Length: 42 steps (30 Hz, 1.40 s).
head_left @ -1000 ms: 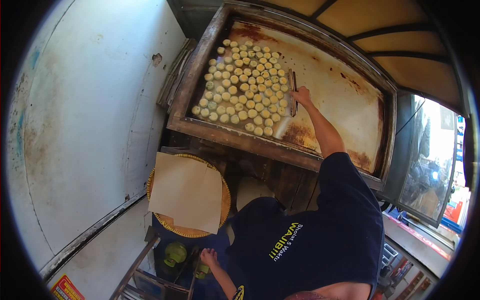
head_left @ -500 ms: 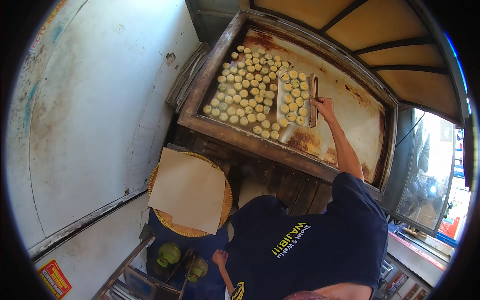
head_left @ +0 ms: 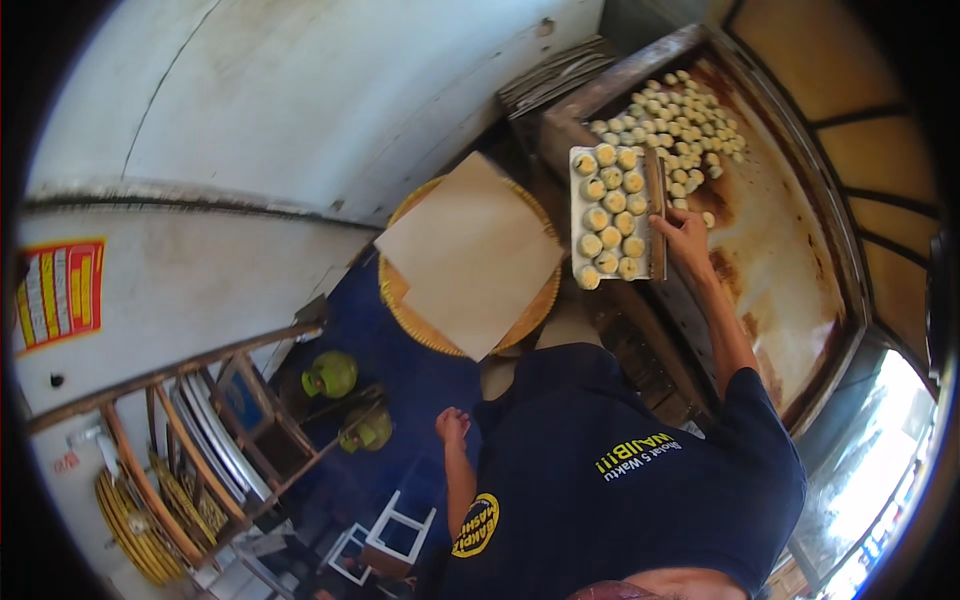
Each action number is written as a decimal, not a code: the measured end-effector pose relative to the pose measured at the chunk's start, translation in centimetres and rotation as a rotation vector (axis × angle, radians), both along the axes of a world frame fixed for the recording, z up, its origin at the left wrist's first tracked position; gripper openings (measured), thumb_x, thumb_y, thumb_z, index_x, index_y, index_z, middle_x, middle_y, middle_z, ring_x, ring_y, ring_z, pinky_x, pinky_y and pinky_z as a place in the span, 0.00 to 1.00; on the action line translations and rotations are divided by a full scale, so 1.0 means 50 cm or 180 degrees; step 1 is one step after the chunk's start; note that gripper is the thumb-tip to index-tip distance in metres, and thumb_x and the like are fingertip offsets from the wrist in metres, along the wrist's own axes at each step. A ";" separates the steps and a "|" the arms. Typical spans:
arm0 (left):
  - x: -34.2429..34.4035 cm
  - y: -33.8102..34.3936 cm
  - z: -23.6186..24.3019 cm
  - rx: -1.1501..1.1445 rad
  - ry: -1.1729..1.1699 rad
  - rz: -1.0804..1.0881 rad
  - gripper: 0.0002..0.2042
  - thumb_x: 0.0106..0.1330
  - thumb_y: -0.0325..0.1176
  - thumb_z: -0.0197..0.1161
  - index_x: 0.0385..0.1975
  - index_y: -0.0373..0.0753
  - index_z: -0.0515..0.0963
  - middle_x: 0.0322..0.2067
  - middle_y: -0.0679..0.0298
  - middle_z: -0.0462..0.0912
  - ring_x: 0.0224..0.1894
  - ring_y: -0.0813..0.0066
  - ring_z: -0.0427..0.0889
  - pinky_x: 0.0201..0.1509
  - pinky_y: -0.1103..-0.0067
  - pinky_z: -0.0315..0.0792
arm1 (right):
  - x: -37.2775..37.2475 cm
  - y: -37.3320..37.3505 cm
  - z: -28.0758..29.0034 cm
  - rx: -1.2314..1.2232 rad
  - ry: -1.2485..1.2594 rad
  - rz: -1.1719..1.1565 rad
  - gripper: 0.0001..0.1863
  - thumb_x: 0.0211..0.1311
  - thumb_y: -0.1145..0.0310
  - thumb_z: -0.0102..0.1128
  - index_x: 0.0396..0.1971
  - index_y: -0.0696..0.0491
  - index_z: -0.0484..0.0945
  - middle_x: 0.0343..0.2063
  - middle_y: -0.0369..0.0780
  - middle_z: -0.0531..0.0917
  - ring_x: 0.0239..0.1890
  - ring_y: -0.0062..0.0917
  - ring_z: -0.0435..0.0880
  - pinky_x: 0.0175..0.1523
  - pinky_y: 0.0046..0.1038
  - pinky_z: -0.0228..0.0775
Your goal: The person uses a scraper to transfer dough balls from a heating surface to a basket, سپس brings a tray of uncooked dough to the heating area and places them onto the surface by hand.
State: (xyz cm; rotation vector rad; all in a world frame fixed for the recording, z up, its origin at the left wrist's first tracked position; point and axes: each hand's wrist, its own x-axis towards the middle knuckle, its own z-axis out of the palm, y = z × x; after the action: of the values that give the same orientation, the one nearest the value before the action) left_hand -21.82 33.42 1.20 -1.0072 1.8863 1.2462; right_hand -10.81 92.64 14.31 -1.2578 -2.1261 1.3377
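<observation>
My right hand grips the wooden handle bar of a flat metal scoop, which carries several round pale pastries with golden tops. The scoop is off the griddle's left side, just right of a round wicker basket lined with brown paper. Behind it, the large rusty griddle holds many more pastries. My left hand hangs low beside my dark shirt, fingers curled and nothing visible in them.
A white wall runs along the left, with stacked boards behind the basket. Green gas cylinders stand on the blue floor near a wooden rack. Small white stools are below. A panelled hood overhangs the griddle.
My right hand has lifted the scoop, loaded with pastries, off the griddle and leftward toward the basket. My view has turned, so the griddle now appears farther right. My left hand stays low, curled.
</observation>
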 end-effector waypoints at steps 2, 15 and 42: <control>0.027 -0.046 0.002 0.0012 -0.0098 0.0104 0.09 0.62 0.35 0.53 0.39 0.41 0.69 0.30 0.65 0.76 0.26 0.75 0.77 0.26 0.78 0.74 | -0.057 -0.080 -0.039 0.0017 0.0022 0.0219 0.17 0.45 0.59 0.63 0.29 0.59 0.81 0.15 0.39 0.79 0.18 0.17 0.75 0.24 0.23 0.64; 0.269 -0.303 0.101 -0.0639 -0.0466 0.1375 0.10 0.63 0.32 0.50 0.41 0.36 0.70 0.28 0.61 0.75 0.26 0.68 0.79 0.25 0.75 0.76 | -0.406 -0.517 -0.437 -0.0339 -0.1505 0.0362 0.19 0.39 0.57 0.59 0.22 0.61 0.78 0.27 0.50 0.80 0.35 0.43 0.79 0.38 0.38 0.70; -0.021 0.185 0.029 -0.0229 -0.0465 -0.0612 0.11 0.62 0.37 0.54 0.41 0.43 0.67 0.34 0.63 0.75 0.32 0.68 0.77 0.32 0.72 0.70 | 0.436 0.562 -0.190 0.0828 -0.2791 -0.2799 0.13 0.47 0.68 0.53 0.32 0.58 0.79 0.35 0.54 0.78 0.41 0.46 0.78 0.44 0.42 0.70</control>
State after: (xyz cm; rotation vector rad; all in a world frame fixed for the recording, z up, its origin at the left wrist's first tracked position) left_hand -22.85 42.70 2.67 -0.9041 1.8759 0.9748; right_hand 11.00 120.75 4.82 -2.5047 -1.6348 0.1162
